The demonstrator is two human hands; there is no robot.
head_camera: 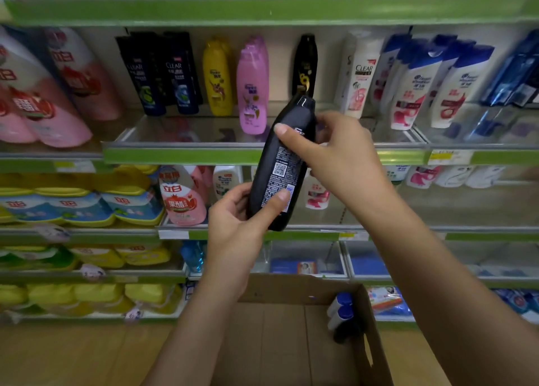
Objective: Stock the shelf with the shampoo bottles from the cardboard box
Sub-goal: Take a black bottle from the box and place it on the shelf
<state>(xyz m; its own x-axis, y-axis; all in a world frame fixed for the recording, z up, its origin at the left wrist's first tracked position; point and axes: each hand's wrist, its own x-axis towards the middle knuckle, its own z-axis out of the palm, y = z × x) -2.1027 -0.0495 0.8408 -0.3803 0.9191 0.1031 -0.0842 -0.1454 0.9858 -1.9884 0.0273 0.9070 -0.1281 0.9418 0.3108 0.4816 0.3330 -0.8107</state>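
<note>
Head cam: I've got a black shampoo bottle (281,164) up in front of the shelves, tilted a bit, cap end up and to the right, back label with the QR code facing me. My left hand (239,222) is wrapped round its lower end, thumb pressed across the label. My right hand (335,158) pinches it near the top, thumb on the near face, fingers curled behind the neck. So both hands are clamped on the same bottle.

Just past the cap there's the shelf (186,155) with a matching black bottle (304,64) standing at the back, directly above my grip. Left of the grip stand a pink bottle (252,88), a yellow bottle (217,76) and dark Clear bottles (159,73). Right of it are white Head & Shoulders bottles (420,85).

Well below my hands sits the open cardboard box (370,327), with a few blue-capped bottles (341,312) lying against its right wall
</note>
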